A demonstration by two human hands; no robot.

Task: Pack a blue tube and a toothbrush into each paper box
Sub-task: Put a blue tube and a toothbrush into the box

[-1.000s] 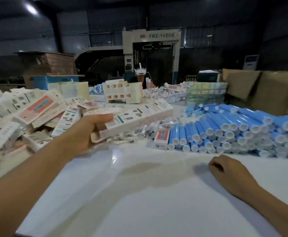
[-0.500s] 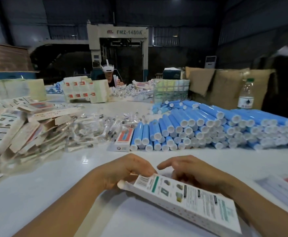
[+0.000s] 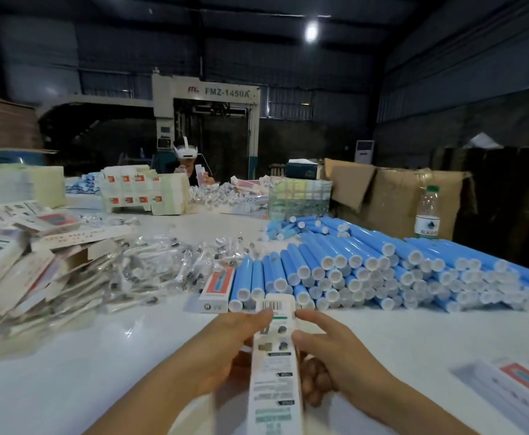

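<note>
A long white paper box (image 3: 275, 372) with printed text and a barcode end points away from me above the white table (image 3: 100, 356). My left hand (image 3: 225, 350) grips its left side and my right hand (image 3: 329, 356) grips its right side, fingers curled around it near the far end. A big stack of blue tubes (image 3: 366, 268) with white caps lies just beyond, to the right. Wrapped toothbrushes (image 3: 162, 268) are heaped at centre left. A pile of flat paper boxes (image 3: 21, 262) lies at the far left.
One red-and-white box (image 3: 216, 287) lies beside the tubes. Packed boxes (image 3: 520, 387) lie at the right edge. A water bottle (image 3: 428, 213) and cardboard cartons (image 3: 391, 196) stand at the back right. A person with a headset (image 3: 187, 161) works across the table.
The box has swung from lying crosswise to pointing straight away from me, and both hands now hold it by its sides. The view has shifted slightly.
</note>
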